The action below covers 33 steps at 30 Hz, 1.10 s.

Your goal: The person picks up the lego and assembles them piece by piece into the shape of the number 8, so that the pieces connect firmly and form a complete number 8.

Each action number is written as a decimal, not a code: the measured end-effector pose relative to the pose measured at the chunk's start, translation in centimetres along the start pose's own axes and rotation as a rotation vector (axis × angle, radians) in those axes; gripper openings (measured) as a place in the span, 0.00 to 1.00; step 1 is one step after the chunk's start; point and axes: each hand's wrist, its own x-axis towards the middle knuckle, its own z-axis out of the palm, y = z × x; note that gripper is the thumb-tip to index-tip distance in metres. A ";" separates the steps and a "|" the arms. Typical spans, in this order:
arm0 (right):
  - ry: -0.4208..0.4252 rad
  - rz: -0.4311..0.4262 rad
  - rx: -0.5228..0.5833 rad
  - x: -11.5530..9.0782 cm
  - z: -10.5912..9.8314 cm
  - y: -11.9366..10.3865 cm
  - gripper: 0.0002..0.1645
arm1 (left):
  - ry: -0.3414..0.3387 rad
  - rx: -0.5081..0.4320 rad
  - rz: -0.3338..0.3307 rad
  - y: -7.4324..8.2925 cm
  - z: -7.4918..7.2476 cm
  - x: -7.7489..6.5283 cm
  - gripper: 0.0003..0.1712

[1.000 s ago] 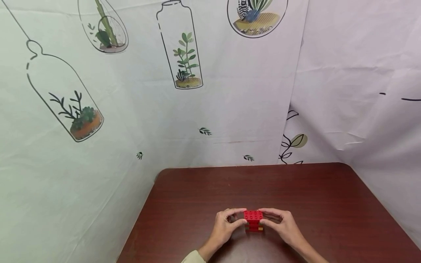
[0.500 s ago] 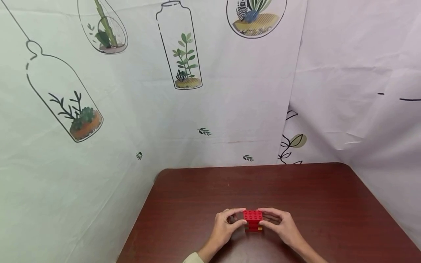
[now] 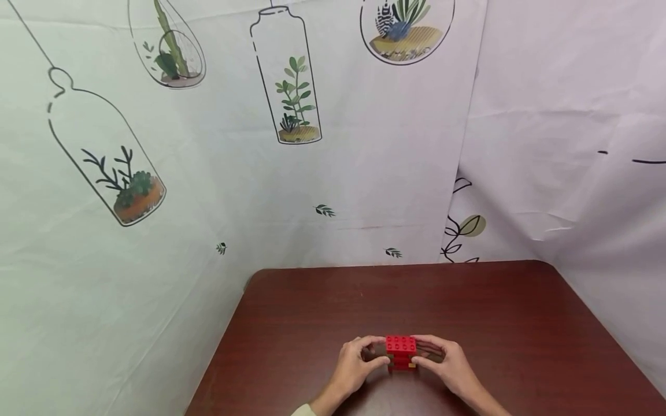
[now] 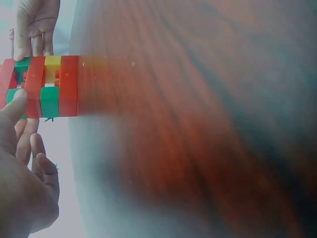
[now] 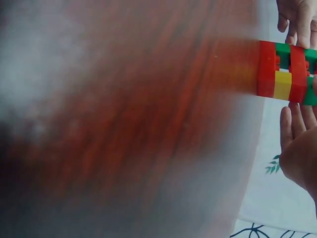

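A stack of toy building bricks stands upright on the brown table, with a studded red brick on top. In the left wrist view, red layers alternate with smaller green bricks and a yellow brick, with gaps between them. My left hand pinches the stack's left end, its thumb on a green brick in the upper gap layer. At the right end, my right hand pinches the stack at the same height, thumb in front and fingers behind. The stack partly hides the fingertips.
The dark red-brown table has rounded far corners. A white cloth printed with plants in jars hangs behind it and along both sides. A pale sleeve shows at my left wrist.
Both hands have shifted slightly down the stack, thumbs now lower, below the top red brick. The stack stays in place; the head view has tilted slightly.
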 end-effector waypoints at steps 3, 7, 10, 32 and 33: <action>-0.010 0.056 -0.037 -0.2 -0.2 0.2 0.26 | -0.014 0.025 -0.025 0.0 -0.1 -0.1 0.20; -0.030 0.109 -0.069 -0.4 -0.4 0.2 0.26 | -0.015 0.064 -0.042 0.1 -0.1 -0.2 0.21; -0.035 0.124 -0.085 -0.4 -0.4 0.1 0.26 | -0.004 0.084 -0.027 0.2 -0.1 -0.2 0.21; 0.041 0.243 -0.112 -0.3 0.1 -0.6 0.22 | 0.034 0.087 -0.027 0.8 0.1 -0.2 0.19; 0.045 0.250 -0.108 -0.3 0.2 -0.7 0.22 | 0.035 0.078 -0.024 0.8 0.0 -0.2 0.19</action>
